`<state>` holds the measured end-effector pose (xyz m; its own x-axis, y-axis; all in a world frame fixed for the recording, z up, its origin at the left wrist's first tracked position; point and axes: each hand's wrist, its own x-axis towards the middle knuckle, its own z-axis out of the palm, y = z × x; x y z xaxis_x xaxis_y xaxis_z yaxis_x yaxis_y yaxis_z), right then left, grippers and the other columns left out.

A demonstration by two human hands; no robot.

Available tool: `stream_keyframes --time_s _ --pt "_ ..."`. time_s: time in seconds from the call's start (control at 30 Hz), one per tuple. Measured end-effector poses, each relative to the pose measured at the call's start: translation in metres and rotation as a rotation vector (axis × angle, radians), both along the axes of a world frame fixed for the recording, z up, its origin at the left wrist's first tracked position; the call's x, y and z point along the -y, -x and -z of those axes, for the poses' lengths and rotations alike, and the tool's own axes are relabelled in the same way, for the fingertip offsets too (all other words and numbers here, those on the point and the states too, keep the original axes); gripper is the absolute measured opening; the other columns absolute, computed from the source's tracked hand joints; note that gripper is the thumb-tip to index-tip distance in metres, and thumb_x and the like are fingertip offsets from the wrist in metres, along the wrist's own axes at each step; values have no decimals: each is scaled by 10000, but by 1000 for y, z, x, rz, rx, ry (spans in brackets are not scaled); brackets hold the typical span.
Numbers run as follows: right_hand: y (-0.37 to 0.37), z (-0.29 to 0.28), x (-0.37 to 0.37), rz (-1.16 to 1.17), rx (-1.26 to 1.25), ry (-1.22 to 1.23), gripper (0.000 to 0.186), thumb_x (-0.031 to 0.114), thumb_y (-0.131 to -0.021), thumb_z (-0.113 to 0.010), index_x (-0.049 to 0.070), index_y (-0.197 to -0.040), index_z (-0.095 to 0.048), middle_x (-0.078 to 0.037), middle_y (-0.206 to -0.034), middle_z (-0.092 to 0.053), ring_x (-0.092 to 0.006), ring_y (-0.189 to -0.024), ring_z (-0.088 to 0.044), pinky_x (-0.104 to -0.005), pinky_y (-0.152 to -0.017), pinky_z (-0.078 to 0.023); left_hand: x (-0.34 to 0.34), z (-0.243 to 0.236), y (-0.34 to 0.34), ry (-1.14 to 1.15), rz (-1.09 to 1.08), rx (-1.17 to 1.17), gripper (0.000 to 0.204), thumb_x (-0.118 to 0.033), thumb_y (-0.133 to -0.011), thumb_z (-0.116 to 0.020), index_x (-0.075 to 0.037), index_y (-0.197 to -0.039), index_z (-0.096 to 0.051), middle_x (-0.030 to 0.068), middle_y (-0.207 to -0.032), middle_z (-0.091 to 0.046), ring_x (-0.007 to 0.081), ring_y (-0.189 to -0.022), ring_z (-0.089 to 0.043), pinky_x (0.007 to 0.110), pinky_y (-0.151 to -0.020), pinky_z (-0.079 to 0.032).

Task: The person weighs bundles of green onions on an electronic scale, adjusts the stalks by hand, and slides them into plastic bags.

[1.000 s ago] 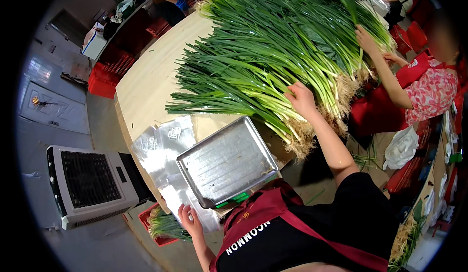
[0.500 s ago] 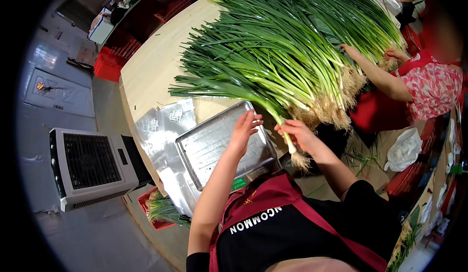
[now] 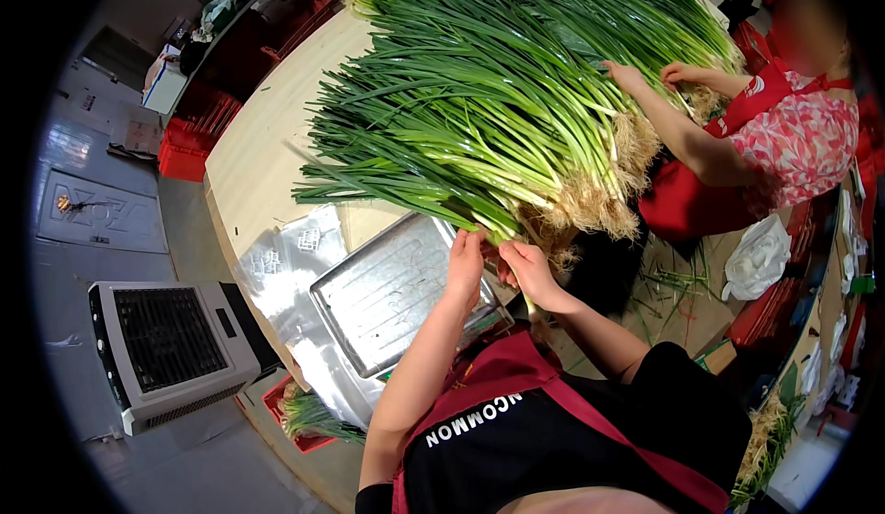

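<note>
A single green onion [image 3: 532, 308] lies across both my hands, its pale root end hanging down in front of my apron. My left hand [image 3: 466, 265] is closed, its fingers pinching the green onion's leafy part above the tray's edge. Close beside it, my right hand [image 3: 532, 274] grips the stalk lower down, fingers curled round it. The leaves run back into a large heap of green onions [image 3: 479, 118] with bushy roots to the right. Under my left hand lies a shallow metal tray [image 3: 318, 285], with scraps on its bottom.
Clear plastic bags [image 3: 277, 265] lie left of the tray on the wooden table [image 3: 267, 136]. Across the heap at right, a co-worker in a red apron [image 3: 682, 191] handles other onions. An air cooler [image 3: 166, 348] and a red crate [image 3: 309, 442] stand at left.
My left hand has moved from open above the tray to a pinch on the green onion's leaves. My right hand has shifted left and closer to it along the stalk.
</note>
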<state>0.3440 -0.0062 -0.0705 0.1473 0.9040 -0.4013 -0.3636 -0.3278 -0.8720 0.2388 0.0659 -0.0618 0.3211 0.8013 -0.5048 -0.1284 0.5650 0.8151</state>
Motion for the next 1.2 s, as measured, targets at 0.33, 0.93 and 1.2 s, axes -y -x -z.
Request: stream_keyframes --time_s 0.33,0.93,1.2 --pt "-15 1 -13 492 -264 142 281 290 -931 -415 98 -736 -477 20 -521 -375 -99 -429 -334 -241 -410 -280 -1 -16 -6 -101 -344 109 140 -163 -873 -352 -45 -877 -428 78 -620 -467 172 -532 -460 343 -556 -458" --pt "-24 -65 -5 -728 691 -299 312 321 -776 -643 41 -891 -567 -127 -778 -608 -219 -670 -601 -325 -570 -443 -31 -59 8 66 -642 424 369 -432 -943 -323 -122 -751 -376 -7 -500 -262 129 -453 -230 287 -517 -307" --pt "-13 -33 9 -188 258 -272 169 156 -900 -490 14 -832 -549 -53 -600 -563 -111 -528 -560 -238 -489 -418 -29 -61 15 67 -594 445 359 -431 -945 -320 -141 -738 -370 -37 -490 -234 108 -444 -189 254 -484 -235"
